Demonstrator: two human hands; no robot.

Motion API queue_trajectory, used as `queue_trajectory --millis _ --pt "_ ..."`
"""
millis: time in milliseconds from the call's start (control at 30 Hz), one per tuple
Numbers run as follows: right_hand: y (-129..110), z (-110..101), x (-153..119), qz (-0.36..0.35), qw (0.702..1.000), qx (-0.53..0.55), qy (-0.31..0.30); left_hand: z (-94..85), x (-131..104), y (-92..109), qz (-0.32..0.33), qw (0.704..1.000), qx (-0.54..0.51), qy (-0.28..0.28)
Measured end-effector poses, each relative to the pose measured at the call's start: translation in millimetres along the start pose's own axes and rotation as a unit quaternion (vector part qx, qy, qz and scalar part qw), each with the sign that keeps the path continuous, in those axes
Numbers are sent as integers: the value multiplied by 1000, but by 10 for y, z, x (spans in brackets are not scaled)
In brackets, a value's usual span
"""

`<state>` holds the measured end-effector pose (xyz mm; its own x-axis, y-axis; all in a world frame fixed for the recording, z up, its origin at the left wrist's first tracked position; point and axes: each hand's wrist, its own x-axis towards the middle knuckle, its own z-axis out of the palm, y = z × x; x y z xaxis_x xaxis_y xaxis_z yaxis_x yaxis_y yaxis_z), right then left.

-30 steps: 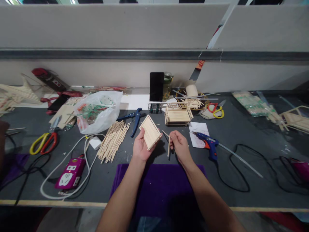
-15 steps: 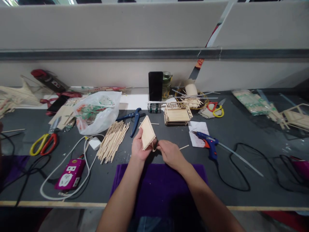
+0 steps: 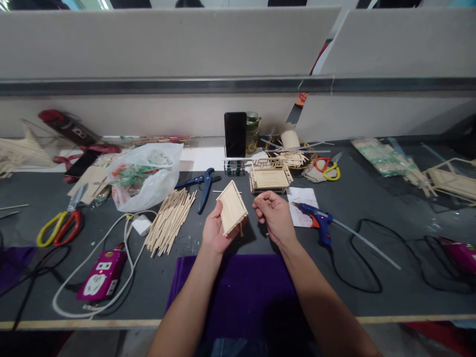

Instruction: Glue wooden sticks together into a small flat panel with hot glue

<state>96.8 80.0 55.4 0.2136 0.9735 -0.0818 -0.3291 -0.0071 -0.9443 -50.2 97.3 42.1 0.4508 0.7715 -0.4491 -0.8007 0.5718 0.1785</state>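
My left hand (image 3: 216, 231) grips a small wooden stick panel (image 3: 232, 208), tilted, with a raised edge and short legs at its lower end. To its right, my right hand (image 3: 273, 213) is held apart from the panel with thumb and fingers pinched together; whatever lies between the fingertips is hidden or too small to make out. Just beyond the hands stands a small stick-built bench model (image 3: 270, 177). A blue glue gun (image 3: 316, 218) with a long glue stick rests on a paper to the right. Loose wooden sticks (image 3: 171, 218) lie in a pile to the left.
Blue cutters (image 3: 205, 188) lie behind the stick pile, beside a plastic bag (image 3: 147, 176). Scissors (image 3: 63, 225) and a purple power strip (image 3: 103, 275) with a white cable are at left. A phone (image 3: 235, 135) stands at the back. A purple cloth (image 3: 238, 292) covers the front edge.
My right hand has drawn away from the panel's lower end, moving up and to the right. The left hand still holds the panel, now turned slightly. The whole view has shifted a little.
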Motion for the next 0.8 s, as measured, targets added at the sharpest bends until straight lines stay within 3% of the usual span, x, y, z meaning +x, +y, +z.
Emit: queue_trajectory --millis 167,367,500,800 --pt "30 1 8 -8 1000 1 11 7 -13 7 -11 1000 -15 -6" --pt "14 -15 19 3 999 -53 -3 -17 4 -15 -78 996 -4 -47" --pt "14 -78 23 -18 995 -94 -8 -19 -1 -17 -97 995 11 -36" --pt "33 -112 -16 -7 993 -95 -71 45 -25 -83 -43 998 47 -19"
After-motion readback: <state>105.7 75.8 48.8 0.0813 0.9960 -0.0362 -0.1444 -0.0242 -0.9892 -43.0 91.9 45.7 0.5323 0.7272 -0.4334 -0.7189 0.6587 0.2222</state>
